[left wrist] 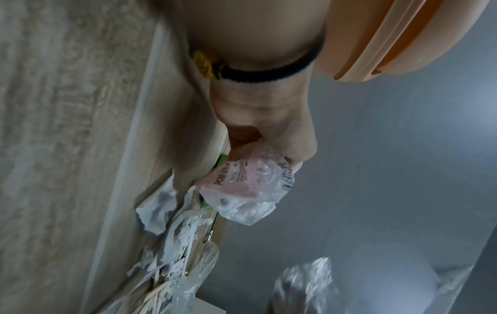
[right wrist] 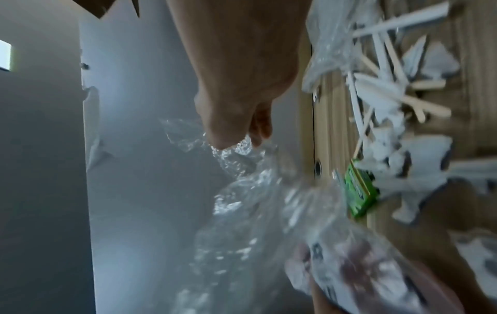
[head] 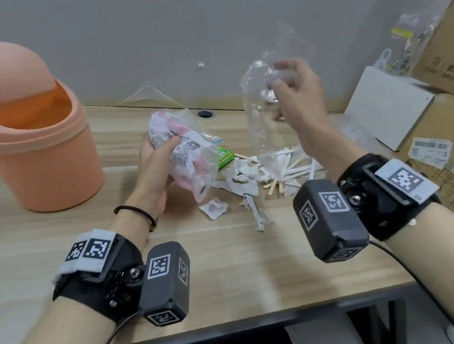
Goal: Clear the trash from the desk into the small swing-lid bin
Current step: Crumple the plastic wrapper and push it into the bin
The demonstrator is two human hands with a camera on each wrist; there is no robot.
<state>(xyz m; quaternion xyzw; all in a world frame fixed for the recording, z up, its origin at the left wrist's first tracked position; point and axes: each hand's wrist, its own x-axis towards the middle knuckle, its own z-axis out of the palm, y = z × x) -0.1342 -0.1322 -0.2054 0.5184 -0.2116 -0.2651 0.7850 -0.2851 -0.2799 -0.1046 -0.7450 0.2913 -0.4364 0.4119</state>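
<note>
Above the desk (head: 38,257), both hands are gathering trash: the left hand (head: 155,165) grips a crumpled pink-and-white wrapper (head: 186,154), the right hand (head: 298,100) pinches a clear plastic bag (head: 265,123). Next, I'd guess, both go leftward into the peach swing-lid bin (head: 35,149), pushing past its lid; paper scraps and sticks (head: 274,173) remain.
</note>
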